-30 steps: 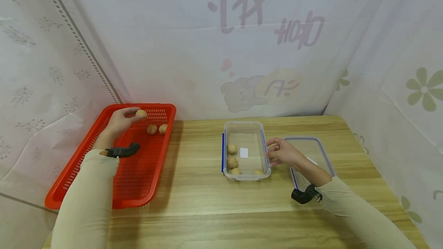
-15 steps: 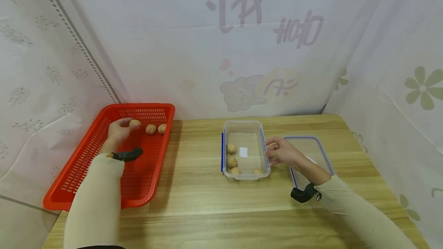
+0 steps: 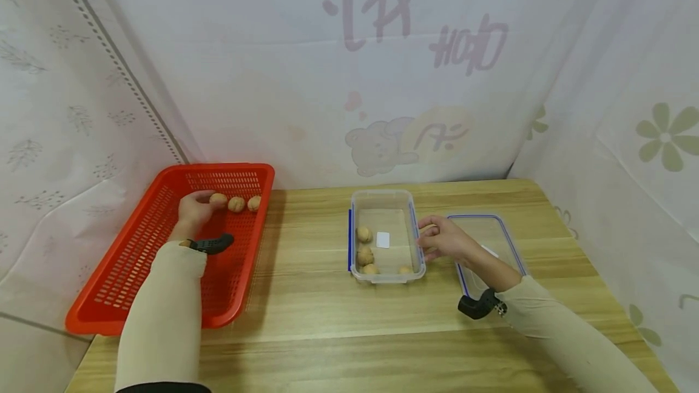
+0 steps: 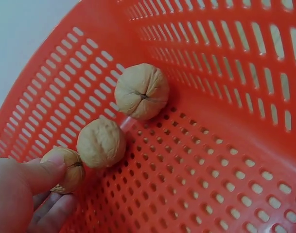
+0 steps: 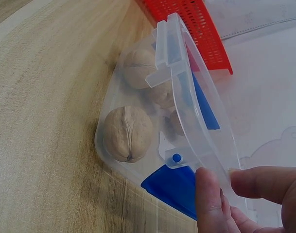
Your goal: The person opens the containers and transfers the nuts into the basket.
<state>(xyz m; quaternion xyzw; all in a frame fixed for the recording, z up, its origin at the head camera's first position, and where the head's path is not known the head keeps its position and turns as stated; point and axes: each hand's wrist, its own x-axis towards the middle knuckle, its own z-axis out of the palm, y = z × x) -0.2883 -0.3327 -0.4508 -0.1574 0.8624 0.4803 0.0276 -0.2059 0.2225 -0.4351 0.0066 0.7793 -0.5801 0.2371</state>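
Between thumb and fingers my left hand (image 3: 195, 210) pinches a walnut (image 4: 65, 170) low inside the red plastic basket (image 3: 252, 259), by its back wall. Two more walnuts sit in line to its right: a middle walnut (image 4: 101, 142), very near the held one, and a walnut (image 4: 142, 91) in the corner. My right hand (image 3: 446, 239) pinches the right rim of a clear plastic box (image 3: 395, 217) in the middle of the table. Several walnuts lie in that box, including a walnut (image 5: 128, 134) in its near right corner and others along its left side.
A clear lid (image 3: 480, 229) with a blue seal lies flat right of the box, partly under my right forearm. The wooden table (image 3: 317, 320) meets a white printed curtain (image 3: 306, 77) at the back. A blue side clip (image 3: 350, 241) hangs on the box's left.
My left hand has lowered the walnut from above the basket's back to its floor, beside the other two. The right hand keeps its hold on the box.
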